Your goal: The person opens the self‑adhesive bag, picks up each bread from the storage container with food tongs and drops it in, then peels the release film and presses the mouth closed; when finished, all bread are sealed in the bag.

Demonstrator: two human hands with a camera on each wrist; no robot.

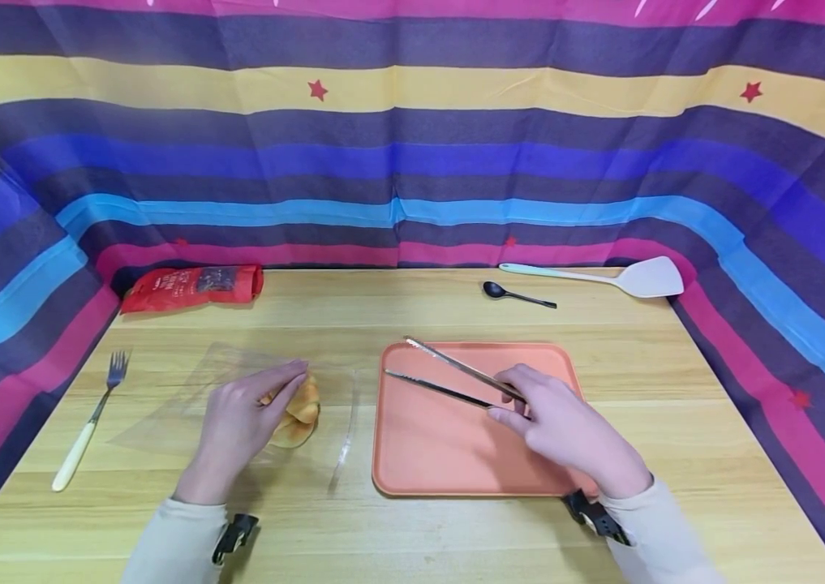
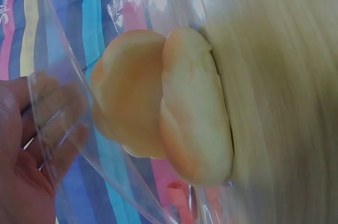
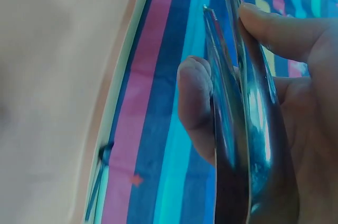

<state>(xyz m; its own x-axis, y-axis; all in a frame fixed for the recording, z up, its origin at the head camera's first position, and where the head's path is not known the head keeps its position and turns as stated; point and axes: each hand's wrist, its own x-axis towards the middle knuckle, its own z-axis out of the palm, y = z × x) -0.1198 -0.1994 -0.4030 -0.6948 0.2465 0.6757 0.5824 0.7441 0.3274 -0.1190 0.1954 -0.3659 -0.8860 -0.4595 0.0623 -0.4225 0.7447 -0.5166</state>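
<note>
While metal tongs [image 1: 466, 369] splay, clear plastic [image 1: 178, 405] touches rounded bread [image 1: 302, 410].

Kitchen-like tabletop setup, striped cloth [image 1: 456, 186] along three sides, wood-grain table [image 1: 412, 539], spatula [image 1: 631, 280], fork [image 1: 94, 418]

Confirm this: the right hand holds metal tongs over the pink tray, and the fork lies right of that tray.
Wrong side: the head view shows the fork left of the pink tray. The right hand holds metal tongs over that tray.
</note>
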